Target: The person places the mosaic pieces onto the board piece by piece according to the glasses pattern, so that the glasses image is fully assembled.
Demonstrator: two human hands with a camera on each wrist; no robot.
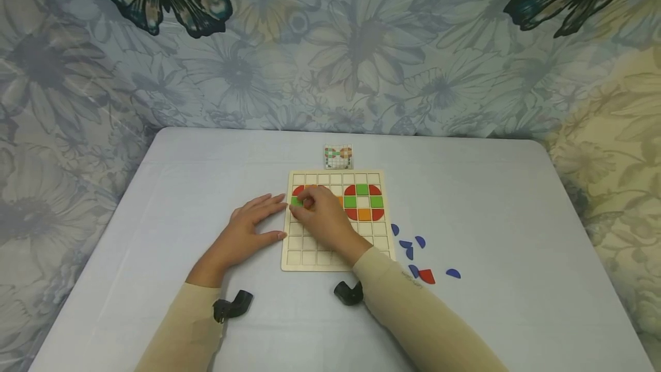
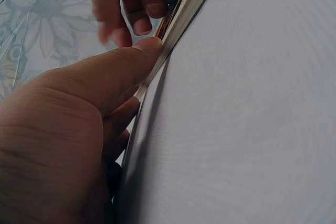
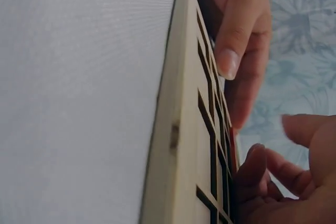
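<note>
A square wooden grid board [image 1: 320,263] lies on the table, several red, green and orange pieces in its upper cells. My left hand [image 1: 250,231] rests flat at the board's left side, fingers spread, with thumb and fingertips at its edge. Over the left part of the board, my right hand [image 1: 327,217] reaches down with bent fingers and covers some coloured cells. The right wrist view shows a gap between the thumb and fingers of that right hand [image 3: 294,187]; no piece is visible there. Its fingertips are close to the board's surface.
A small pattern card [image 1: 338,157] lies just beyond the board's far edge. Right of the board are scattered several blue half-round pieces [image 1: 453,273] and a red quarter-round piece [image 1: 427,276]. Black wrist devices [image 1: 233,305] are worn at both sleeves. Floral cloth [image 1: 361,45] hangs behind the table.
</note>
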